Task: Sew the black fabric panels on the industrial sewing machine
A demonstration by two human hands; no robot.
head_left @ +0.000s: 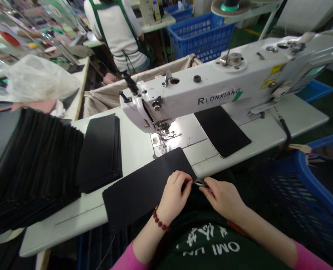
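- Clock dial centred where the two hands meet; 12 points away from the wearer.
- Left hand [176, 189]: thumb and forefinger pinched together on the near right-hand edge of a black panel [144, 193]; red bead bracelet [160, 222] on that wrist.
- Right hand [221, 195]: fingers bent closed round a small metal tool [200, 182], its tip toward the left fingertips; handle mostly hidden.
- Black panel lies toward 9 o'clock, flat, slanted, partly on the pale surface [135, 150], its near side past the edge.
- White sewing machine [180, 97] at 12, lettered "RLONXIANG"; needle area just beyond the panel.
- Second panel [222, 131], also black, at 1 to 2 o'clock, partly beneath the machine arm.
- Low stack of black pieces [99, 146] at 9 to 10; taller stack [42, 150] at 9, farther out.
- Blue basket [300, 167] at 3, just beside the surface.
- Co-worker [124, 41] at 11, well apart, back turned.
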